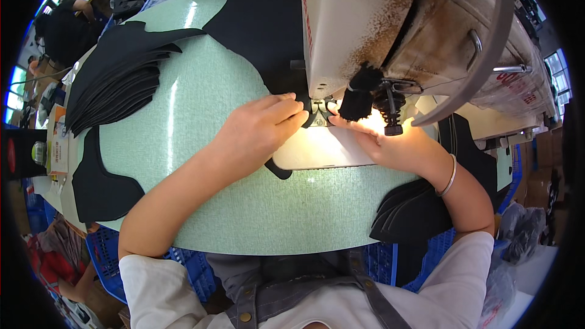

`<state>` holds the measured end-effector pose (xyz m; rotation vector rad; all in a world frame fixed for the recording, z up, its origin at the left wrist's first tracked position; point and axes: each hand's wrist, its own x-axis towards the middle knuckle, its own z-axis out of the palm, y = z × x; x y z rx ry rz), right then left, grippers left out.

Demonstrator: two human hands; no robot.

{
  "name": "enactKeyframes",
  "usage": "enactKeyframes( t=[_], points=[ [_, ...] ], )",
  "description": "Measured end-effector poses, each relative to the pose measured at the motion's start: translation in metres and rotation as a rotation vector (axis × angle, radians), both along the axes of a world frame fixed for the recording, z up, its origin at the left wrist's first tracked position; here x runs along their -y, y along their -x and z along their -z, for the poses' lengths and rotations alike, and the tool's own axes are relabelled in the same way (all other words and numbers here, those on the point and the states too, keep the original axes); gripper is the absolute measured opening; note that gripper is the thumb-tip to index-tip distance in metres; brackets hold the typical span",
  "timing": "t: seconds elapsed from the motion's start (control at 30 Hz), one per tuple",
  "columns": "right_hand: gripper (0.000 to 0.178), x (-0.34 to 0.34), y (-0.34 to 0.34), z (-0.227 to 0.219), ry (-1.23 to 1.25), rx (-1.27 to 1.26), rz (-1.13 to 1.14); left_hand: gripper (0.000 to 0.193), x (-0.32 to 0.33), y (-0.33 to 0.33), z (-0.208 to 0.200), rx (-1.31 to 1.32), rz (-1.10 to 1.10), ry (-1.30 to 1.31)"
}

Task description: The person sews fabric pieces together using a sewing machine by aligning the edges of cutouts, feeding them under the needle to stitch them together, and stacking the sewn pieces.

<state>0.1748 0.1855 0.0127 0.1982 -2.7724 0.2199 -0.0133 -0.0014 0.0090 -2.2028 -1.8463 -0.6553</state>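
Note:
At the presser foot (319,113) of a sewing machine (359,30), my left hand (265,125) is closed, its fingertips pinching the edge of a black fabric piece (253,27). That piece spreads away from me over the table, and a narrow black end (279,169) shows below my left wrist. On the other side of the foot, my right hand (399,146) rests on the pale machine bed (323,149), fingers stretched toward the foot. A dark fuzzy part and the thread tension spring (392,106) partly hide those fingers, and bright lamp glare washes over them.
Cut black pieces lie fanned in a stack (119,79) at the left of the green tabletop (201,207). One more black piece (103,180) sits nearer, and another stack (411,210) is by my right forearm. Blue baskets (109,256) stand below the edge. A person (67,33) is far left.

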Motion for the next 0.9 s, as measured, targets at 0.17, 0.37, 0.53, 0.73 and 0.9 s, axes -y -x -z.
enactKeyframes(
  t=[0.17, 0.37, 0.53, 0.73, 0.9],
  points=[
    [0.012, -0.005, 0.000, 0.011, 0.011, -0.002, 0.017, 0.027, 0.001, 0.001, 0.001, 0.072, -0.004, 0.033],
    [0.012, -0.002, -0.005, -0.004, 0.060, 0.006, 0.018, 0.031, 0.003, -0.004, 0.000, 0.089, -0.041, 0.092],
    [0.014, -0.003, -0.004, -0.009, 0.083, 0.139, 0.050, 0.037, 0.003, -0.016, -0.002, 0.124, -0.062, 0.095],
    [0.025, -0.003, -0.005, -0.011, -0.234, 0.158, -0.054, 0.047, 0.004, -0.027, -0.001, 0.202, -0.109, 0.133],
    [0.033, -0.003, 0.007, -0.006, -0.058, -0.061, -0.074, 0.054, 0.001, -0.024, 0.001, 0.152, -0.131, 0.099]
  ],
)
